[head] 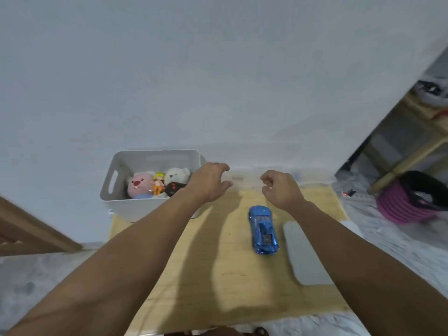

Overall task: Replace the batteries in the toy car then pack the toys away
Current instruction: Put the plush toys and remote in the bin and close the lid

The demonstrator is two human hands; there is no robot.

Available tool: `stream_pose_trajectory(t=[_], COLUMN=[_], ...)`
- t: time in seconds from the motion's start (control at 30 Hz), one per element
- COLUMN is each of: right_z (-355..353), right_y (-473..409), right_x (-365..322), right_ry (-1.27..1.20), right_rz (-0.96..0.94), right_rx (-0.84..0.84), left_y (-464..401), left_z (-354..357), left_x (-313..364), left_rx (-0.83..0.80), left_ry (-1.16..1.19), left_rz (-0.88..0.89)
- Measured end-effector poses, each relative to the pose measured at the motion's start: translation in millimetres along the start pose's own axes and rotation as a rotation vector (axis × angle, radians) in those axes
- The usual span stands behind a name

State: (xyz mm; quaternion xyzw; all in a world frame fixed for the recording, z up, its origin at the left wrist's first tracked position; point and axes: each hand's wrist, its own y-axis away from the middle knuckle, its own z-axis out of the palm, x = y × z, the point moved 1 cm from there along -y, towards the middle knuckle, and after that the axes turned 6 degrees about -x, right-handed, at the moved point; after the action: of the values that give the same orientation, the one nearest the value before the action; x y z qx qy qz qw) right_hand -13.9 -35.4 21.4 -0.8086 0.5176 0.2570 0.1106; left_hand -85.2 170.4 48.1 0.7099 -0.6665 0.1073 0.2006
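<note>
Toy car (263,229) was shiny blue. Bin (135,202) was white, lid (303,258) grey. Plush toys: one pink (139,186), one white (175,175). Doll (158,182) was yellow-orange. Table (218,275) was pale wood. Hose coil (400,207) was magenta.

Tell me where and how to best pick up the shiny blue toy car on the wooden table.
Take the shiny blue toy car across its narrow middle, thumb on one door side and fingers on the other, coming straight down from above. It sits upright on its wheels, lengthwise away from you, with both sides free. The right hand, hovering just beyond it, looks nearest.
</note>
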Motion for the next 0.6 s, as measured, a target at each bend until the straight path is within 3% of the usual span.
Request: stream_pose_trajectory(t=[0.3,0.47,0.6], right_z=[-42,-52,-51], right_y=[55,82,100], right_x=[132,196,235], right_ry=[0.021,0.089,0.081], right_rz=[0.208,0.353,0.475], right_rx=[-0.01,-0.12,-0.178], left_y=[-21,-23,-14], left_z=[84,140,175], left_x=[109,151,174], left_rx=[-0.177,-0.434,-0.575], left_ry=[0.048,0.068,-0.084], left_rz=[0.062,-0.031,-0.077])
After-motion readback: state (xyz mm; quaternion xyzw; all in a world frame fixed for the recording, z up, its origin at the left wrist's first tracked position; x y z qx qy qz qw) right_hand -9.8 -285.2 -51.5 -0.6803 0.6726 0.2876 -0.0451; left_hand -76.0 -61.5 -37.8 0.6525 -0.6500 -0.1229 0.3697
